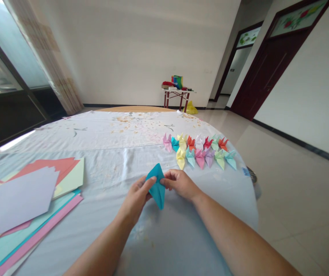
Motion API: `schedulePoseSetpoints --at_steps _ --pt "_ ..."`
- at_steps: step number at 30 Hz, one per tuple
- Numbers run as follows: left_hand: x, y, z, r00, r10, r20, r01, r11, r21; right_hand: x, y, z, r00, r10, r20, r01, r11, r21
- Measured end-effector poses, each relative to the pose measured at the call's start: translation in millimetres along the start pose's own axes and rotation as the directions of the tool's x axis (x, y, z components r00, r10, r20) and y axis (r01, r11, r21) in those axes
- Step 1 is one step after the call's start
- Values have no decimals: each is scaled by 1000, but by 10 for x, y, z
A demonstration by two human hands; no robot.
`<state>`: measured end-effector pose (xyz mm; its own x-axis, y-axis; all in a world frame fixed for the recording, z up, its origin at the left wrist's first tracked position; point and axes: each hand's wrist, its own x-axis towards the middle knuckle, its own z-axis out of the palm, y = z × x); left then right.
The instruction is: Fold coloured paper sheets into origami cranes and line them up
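Note:
A folded teal paper piece (157, 186), kite-shaped with a point at top and bottom, is held just above the table between both hands. My left hand (137, 197) pinches its left edge with thumb and fingers. My right hand (179, 183) pinches its right edge the same way. Beyond my right hand stand several finished paper cranes (199, 150) in pink, yellow, teal, red, white, purple and green, set in two rows.
The round table wears a pale floral cloth (109, 130). A fanned stack of coloured paper sheets (26, 203) lies at the left. A small red-legged side table (177, 96) with bags stands by the far wall. Dark wooden doors (270, 65) are at right.

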<state>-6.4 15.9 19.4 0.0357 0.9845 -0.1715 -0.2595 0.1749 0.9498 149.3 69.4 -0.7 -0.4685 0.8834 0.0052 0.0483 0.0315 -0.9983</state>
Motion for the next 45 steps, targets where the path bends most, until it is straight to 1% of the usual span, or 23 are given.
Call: schedulePoseSetpoints --at_steps 2,3,5,7,10,13,19,24,27,30,32,35,37,39,41,43,45 --pt "25 13 -39 993 -34 113 57 978 -199 13 -10 -23 999 5 -45 -2 999 49" --pt "39 12 -60 987 -54 149 92 960 -263 20 -11 -33 998 11 -54 -7 997 71" --pt "61 2 -96 981 -77 178 131 940 -315 33 -7 -47 998 27 -51 -21 994 109" --pt "64 -11 -110 980 -62 188 119 944 -308 40 2 -52 999 34 -38 -29 991 130" --pt "44 -18 -94 980 -18 196 70 963 -262 41 8 -51 999 40 -20 -37 990 134" --pt "31 -24 -74 982 -16 189 53 980 -189 34 -1 -46 999 43 -12 -41 992 117" --pt "53 -74 -72 997 -54 62 56 997 -45 20 -7 -34 999 37 6 -38 994 98" --pt "41 -83 -61 996 -81 22 80 996 48 5 -16 -28 999 34 19 -36 995 93" --pt "36 -80 -61 998 -55 -14 56 991 121 -6 -39 -24 998 59 13 -60 996 67" --pt "53 -79 -77 995 4 -104 27 956 294 -7 -36 -28 999 49 3 -49 999 17" --pt "72 -83 -99 990 64 -128 -2 901 434 -3 -13 -35 1000 17 8 -17 999 -45" --pt "93 -104 -135 984 159 -82 -78 793 604 4 32 -44 1000 -12 21 15 984 -180" --pt "87 -126 -149 973 219 -76 -103 702 705 5 58 -47 1000 -8 25 14 965 -263" --pt "59 -146 -146 959 274 -70 -107 582 806 4 80 -45 1000 -1 23 9 943 -333" --pt "19 -157 -127 954 297 -45 -95 441 893 1 96 -41 1000 -18 12 22 910 -415" --pt "-21 -157 -100 956 293 -10 -80 294 952 -4 101 -31 998 -62 2 54 852 -521" --pt "-49 -152 -71 956 293 21 -71 161 984 -12 92 -15 993 -114 -4 86 771 -631"
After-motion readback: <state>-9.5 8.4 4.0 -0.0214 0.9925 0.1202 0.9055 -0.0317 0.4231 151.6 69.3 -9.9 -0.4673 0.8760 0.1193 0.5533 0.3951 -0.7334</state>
